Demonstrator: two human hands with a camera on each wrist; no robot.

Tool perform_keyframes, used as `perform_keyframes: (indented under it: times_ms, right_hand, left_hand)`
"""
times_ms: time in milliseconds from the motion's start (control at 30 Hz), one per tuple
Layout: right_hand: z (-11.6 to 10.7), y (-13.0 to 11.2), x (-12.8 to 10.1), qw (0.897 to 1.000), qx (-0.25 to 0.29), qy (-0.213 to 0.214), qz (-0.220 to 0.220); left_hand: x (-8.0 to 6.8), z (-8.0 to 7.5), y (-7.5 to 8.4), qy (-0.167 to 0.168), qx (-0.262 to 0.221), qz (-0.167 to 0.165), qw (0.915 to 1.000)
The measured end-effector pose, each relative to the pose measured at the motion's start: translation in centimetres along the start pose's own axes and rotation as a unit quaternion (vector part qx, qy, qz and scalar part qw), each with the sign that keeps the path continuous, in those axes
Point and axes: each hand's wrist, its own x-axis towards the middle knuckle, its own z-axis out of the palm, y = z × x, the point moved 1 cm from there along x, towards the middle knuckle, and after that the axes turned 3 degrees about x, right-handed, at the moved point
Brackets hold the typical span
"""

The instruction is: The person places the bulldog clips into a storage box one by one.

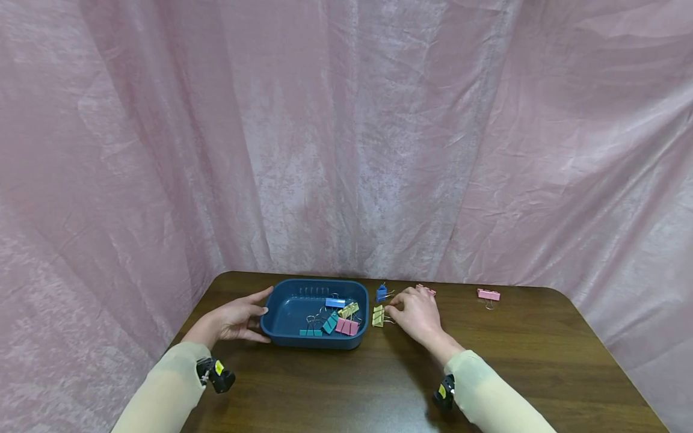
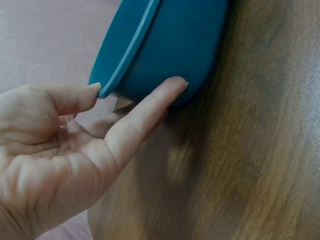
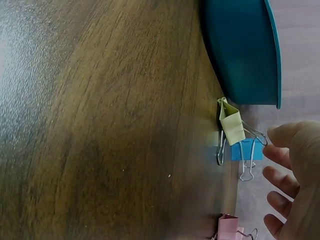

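A blue-green plastic basket (image 1: pixel 314 343) holds several binder clips in teal, blue, yellow and pink. My left hand (image 1: pixel 236 317) is at its left end, and the left wrist view shows the thumb (image 2: pixel 75 98) against the rim and a straight finger (image 2: pixel 150 115) along the outer wall. Just right of the basket, my right hand (image 1: pixel 419 316) pinches a wire handle of a yellow binder clip (image 3: pixel 232 126) between thumb and forefinger. The clip's body is beside the basket; whether it touches the table cannot be told.
A blue binder clip (image 1: pixel 381 293) lies behind the yellow one. One pink binder clip (image 1: pixel 426 290) is partly hidden behind my right hand, and another pink clip (image 1: pixel 489 294) lies farther right. A pink curtain (image 1: pixel 346 150) hangs behind the brown wooden table (image 1: pixel 520 361).
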Motion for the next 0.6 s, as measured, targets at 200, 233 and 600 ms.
perform_keyframes:
  times_ms: [200,233,600]
  right_hand:
    - [0.10,-0.02,0.00,1.000,-0.003,0.001,0.003]
    - [0.10,-0.04,0.00,1.000,-0.002,0.001,0.003]
    - [0.33,0.02,0.20,1.000,-0.008,0.004,0.002]
  left_hand:
    - [-0.08,0.08,0.07,0.006,-0.003,-0.003,1.0000]
    - [-0.08,0.09,0.08,0.012,-0.006,-0.005,0.9999]
    - [-0.11,0.11,0.23,0.020,-0.007,-0.010,0.9997]
